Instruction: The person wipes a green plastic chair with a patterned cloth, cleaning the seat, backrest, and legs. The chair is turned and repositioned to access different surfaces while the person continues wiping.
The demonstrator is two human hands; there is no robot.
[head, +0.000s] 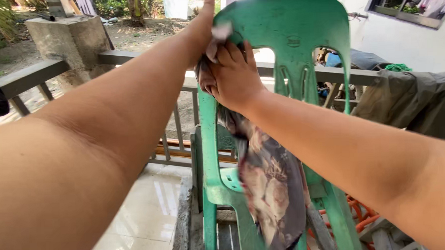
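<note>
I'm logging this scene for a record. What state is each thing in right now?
Green plastic chair: upright, by the railing.
Patterned cloth: bunched at the chair's back, hanging down over the seat.
Right hand: closed grip on the cloth.
Left hand: raised at the chair's top edge, touching the cloth.
Dark garment: draped over the railing.

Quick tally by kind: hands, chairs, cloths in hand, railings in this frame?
Hands: 2, left hand, right hand
Green plastic chair: 1
Patterned cloth, gripped by both hands: 1
Grey railing: 1
Total: 5
</note>
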